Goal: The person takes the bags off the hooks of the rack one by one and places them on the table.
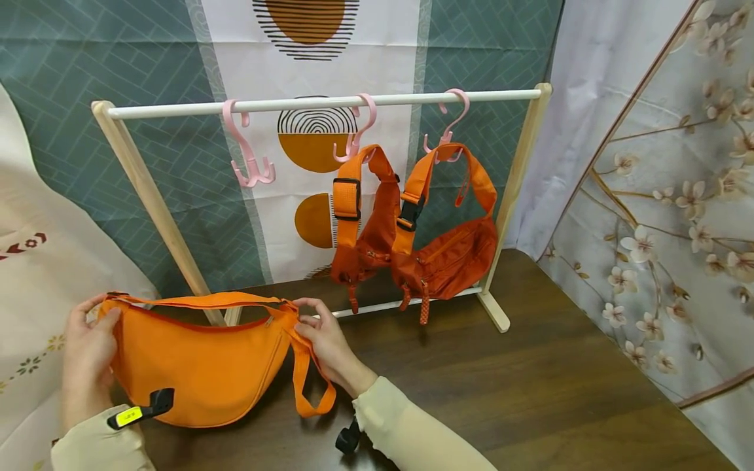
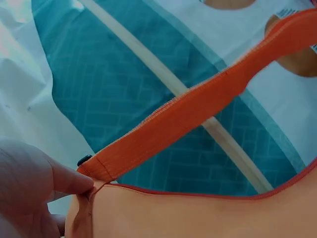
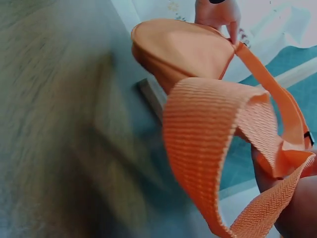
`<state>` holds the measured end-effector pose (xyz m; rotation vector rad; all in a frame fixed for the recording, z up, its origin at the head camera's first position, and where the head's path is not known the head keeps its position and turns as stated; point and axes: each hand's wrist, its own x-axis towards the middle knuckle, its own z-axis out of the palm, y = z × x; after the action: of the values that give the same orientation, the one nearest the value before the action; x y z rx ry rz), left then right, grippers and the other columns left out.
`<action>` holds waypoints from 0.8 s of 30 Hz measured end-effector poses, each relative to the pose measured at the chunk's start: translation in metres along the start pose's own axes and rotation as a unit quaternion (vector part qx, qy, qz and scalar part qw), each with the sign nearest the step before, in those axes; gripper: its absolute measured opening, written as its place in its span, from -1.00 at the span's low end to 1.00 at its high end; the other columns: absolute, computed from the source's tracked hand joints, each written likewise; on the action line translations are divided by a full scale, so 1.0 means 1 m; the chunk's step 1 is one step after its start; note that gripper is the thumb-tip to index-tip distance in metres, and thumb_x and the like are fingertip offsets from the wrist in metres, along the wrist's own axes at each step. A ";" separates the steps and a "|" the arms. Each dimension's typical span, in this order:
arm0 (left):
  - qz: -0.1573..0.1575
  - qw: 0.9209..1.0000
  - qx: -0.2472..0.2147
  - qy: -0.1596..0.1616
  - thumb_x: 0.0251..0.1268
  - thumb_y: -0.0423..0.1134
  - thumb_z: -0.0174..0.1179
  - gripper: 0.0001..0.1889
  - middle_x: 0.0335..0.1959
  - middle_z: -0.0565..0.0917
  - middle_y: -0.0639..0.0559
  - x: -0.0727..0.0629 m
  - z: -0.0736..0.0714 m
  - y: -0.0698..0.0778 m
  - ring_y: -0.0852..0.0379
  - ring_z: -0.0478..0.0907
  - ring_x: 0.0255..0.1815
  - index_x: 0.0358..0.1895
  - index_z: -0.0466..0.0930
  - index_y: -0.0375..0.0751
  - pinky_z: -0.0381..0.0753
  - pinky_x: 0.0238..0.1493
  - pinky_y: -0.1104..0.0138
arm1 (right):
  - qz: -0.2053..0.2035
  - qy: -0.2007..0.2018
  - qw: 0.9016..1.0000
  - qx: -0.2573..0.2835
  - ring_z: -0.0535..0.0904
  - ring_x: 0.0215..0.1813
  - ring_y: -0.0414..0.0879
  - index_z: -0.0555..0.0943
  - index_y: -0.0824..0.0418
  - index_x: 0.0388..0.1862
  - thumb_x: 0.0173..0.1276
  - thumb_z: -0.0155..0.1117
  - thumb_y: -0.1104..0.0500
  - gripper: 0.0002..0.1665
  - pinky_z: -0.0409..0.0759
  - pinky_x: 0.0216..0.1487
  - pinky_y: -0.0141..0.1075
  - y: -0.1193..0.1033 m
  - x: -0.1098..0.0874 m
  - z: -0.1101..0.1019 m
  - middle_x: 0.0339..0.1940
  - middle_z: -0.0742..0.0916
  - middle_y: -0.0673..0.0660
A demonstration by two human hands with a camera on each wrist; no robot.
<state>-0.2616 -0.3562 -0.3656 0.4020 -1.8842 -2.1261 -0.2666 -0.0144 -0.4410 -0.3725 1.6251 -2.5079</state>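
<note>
Both hands hold up an orange crescent-shaped shoulder bag [image 1: 200, 366] at the left of the head view. My left hand [image 1: 91, 353] pinches its left upper corner, where the strap joins, thumb in front. At the right upper corner my right hand [image 1: 326, 343] grips the bag by its strap end. The strap [image 1: 218, 300] runs slack between the two corners, and a loop of webbing [image 3: 198, 134] dangles below the right hand. In the left wrist view the thumb presses on the corner seam, beside a small black buckle part [image 2: 84, 159].
A rack with a white rail [image 1: 283, 104] and wooden legs stands behind the bag. A pink hook [image 1: 250, 154] hangs bare at its left. Two darker orange bags [image 1: 368, 229] [image 1: 456, 255] hang from the other pink hooks. The brown table [image 1: 530, 379] extends right; curtains stand around.
</note>
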 end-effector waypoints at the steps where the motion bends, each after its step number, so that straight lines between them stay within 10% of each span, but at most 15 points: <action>1: -0.005 1.000 0.008 -0.001 0.67 -0.24 -0.04 -0.74 -0.43 0.57 0.32 0.001 -0.001 -0.002 0.35 0.55 -0.51 0.05 0.33 0.38 0.52 -0.50 0.49 | 0.008 0.000 1.000 -0.004 0.68 -0.07 -0.07 0.51 0.19 0.35 0.53 0.08 0.46 -0.53 0.68 -0.04 -0.26 0.002 0.000 -0.001 -0.04 0.73 0.18; 18: -0.058 0.982 0.176 0.037 0.67 -0.20 -0.16 -0.71 0.07 0.27 0.19 0.017 -0.015 -0.032 0.31 0.30 -0.15 0.08 0.26 0.49 0.37 -0.20 0.57 | 0.110 -0.048 0.986 -0.114 0.64 0.08 -0.09 0.44 0.14 0.49 0.40 0.17 0.53 -0.29 0.63 0.04 -0.28 0.021 0.001 -0.008 0.17 0.69 0.20; 24: -0.053 0.971 0.230 0.036 0.66 -0.20 -0.15 -0.58 0.28 0.26 -0.15 0.022 -0.020 -0.041 0.23 0.28 -0.07 0.45 0.27 -0.24 0.34 -0.10 0.53 | 0.128 -0.063 0.978 -0.152 0.59 0.15 -0.08 0.39 0.09 0.58 0.31 0.27 0.50 -0.14 0.59 0.13 -0.23 0.023 0.001 -0.008 0.29 0.61 0.18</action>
<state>-0.2754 -0.3786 -0.4090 0.6763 -2.3528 -1.6862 -0.2705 -0.0177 -0.4650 -0.3226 1.8725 -2.0148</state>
